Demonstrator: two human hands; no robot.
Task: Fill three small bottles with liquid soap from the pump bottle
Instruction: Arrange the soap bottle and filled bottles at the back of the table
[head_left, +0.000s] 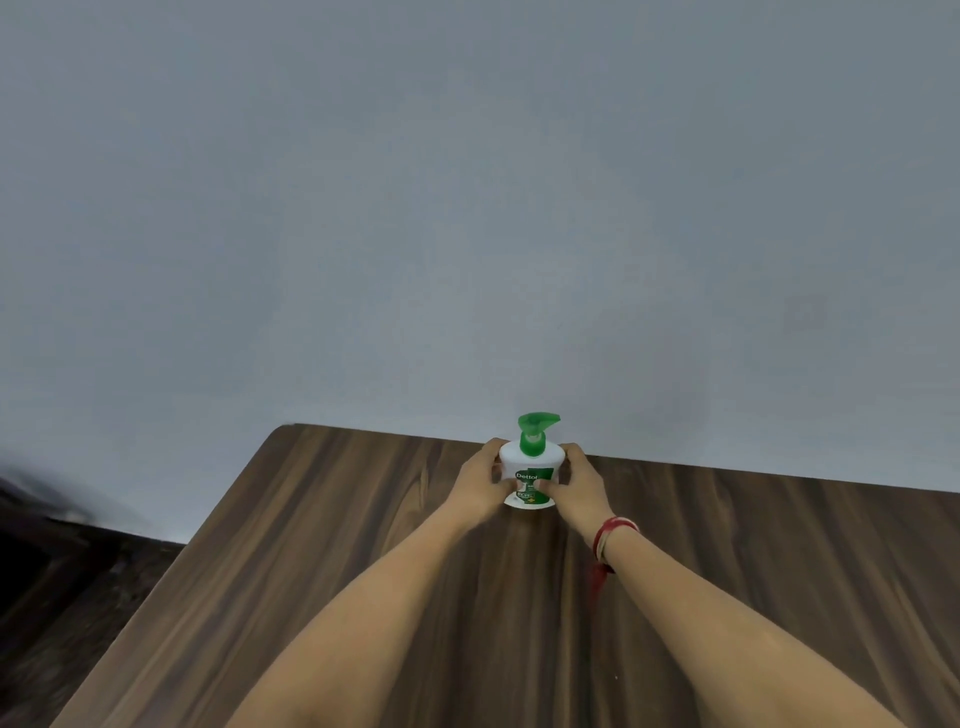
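1. Behind everything: plain grey-blue wall, filling the upper half of the view and more.
2. Below it, wooden table, dark brown with streaky grain. Far edge runs along the wall; one rounded corner shows at upper left.
3. Left of the table, a strip of dark floor, blurred, no detail to read.
4. Two bare forearms reach from the bottom edge over the tabletop, left forearm and right forearm, converging toward the far edge.
5. Left hand wraps the left side of the pump bottle: fingers curled round its back, thumb across the front.
6. Right hand does the same on the right side, fingers curled behind, thumb pressed to the front. The two thumbs nearly meet on the label.
7. Pump bottle: white body, upright, base on the table, close to the far edge and just in front of the wall, a little right of the view's centre. Held between both hands.
8. Label green and white, brand word partly readable, lower part hidden by thumbs.
9. Pump head translucent green, spout pointing right, clear of both hands.
10. Red and pale thread band round the right wrist, a loose red end hanging below it.
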